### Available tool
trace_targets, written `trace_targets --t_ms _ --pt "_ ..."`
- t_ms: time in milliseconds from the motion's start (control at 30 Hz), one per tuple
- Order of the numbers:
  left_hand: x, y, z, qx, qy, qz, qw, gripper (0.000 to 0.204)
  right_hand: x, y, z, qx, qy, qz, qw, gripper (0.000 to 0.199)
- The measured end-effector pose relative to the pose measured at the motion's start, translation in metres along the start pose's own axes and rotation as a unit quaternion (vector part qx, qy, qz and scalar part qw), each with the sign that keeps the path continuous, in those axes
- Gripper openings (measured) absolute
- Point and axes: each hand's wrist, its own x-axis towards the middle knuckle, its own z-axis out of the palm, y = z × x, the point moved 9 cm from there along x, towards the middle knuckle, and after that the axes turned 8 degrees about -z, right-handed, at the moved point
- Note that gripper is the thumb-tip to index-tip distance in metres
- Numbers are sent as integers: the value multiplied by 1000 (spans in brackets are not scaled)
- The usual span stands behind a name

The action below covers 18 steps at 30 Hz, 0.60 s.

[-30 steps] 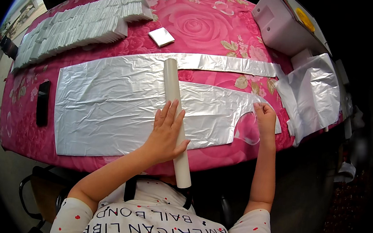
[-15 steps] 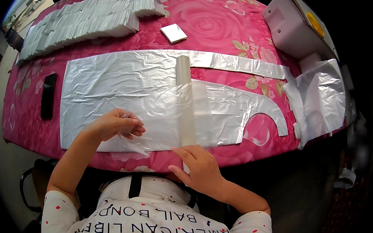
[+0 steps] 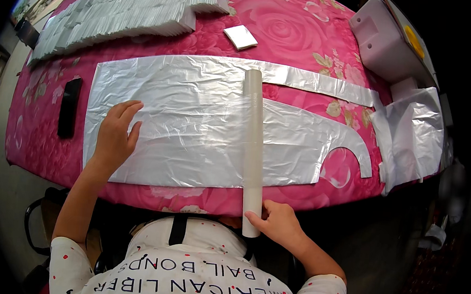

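Observation:
A thin, silvery-white plastic apron-shaped sheet [image 3: 192,126] lies flat and wrinkled, with a long strap at its far right and a curved cut-out at its near right. Across it rests a long pale tube [image 3: 254,143], running from the far edge to beyond the table's near edge. My right hand [image 3: 280,224] closes on the tube's near end, thumb over the top; some fingers are hidden. Over the sheet's left part is my left hand [image 3: 115,136], fingers stretched out and thumb apart, holding nothing.
Rows of folded white plastic packets [image 3: 124,14] line the far left. One folded packet [image 3: 240,37] lies alone beyond the sheet. A black phone-like object [image 3: 69,108] is at the left. Crumpled plastic [image 3: 413,137] and a white foam box [image 3: 382,39] stand at the right.
My left hand has let go of a thin clear film, opened and moved away and left. My right hand has come nearer to me and closed on the tube's end. The view has shifted slightly.

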Motion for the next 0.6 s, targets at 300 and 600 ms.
trace_targets --t_ms 300,600 --pt "-17 139 140 -147 -130 100 975 57 2 0 2 -20 -54 -10 998 52" --pt "-21 144 149 -21 -158 117 980 61 137 -10 -55 115 12 -15 993 61"
